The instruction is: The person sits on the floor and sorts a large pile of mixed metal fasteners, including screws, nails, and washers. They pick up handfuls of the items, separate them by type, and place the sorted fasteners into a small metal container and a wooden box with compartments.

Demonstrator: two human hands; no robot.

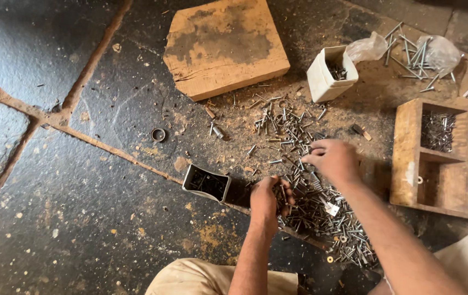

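- Two bare hands work low over a heap of screws (316, 210) spread on the dark stone floor (81, 218).
- The left hand (267, 199) is curled, fingers (285, 198) bent round a small bunch of screws. The shanks show between the fingers and lie roughly along the palm, pointing away from the person. It looks like a holding hand, kept close to the heap so that little has to travel.
- The right hand (332, 159) hangs palm down with its fingertips (309, 158) pinched together at the upper edge of the heap. Whether a screw sits in the pinch cannot be told.
- The screws in the heap lie flat and point every way, with no common axis.
- Just left of the left hand a small dark tin (206, 183) lies tilted, its mouth open toward the camera, with screws inside.
- Beyond the heap a white box (329, 74) stands open, also with screws inside.
- To the right a wooden tray (409, 158) with compartments keeps sorted nails apart.
- Farther off lie a wood block (223, 46) and long nails (414, 54) on plastic.
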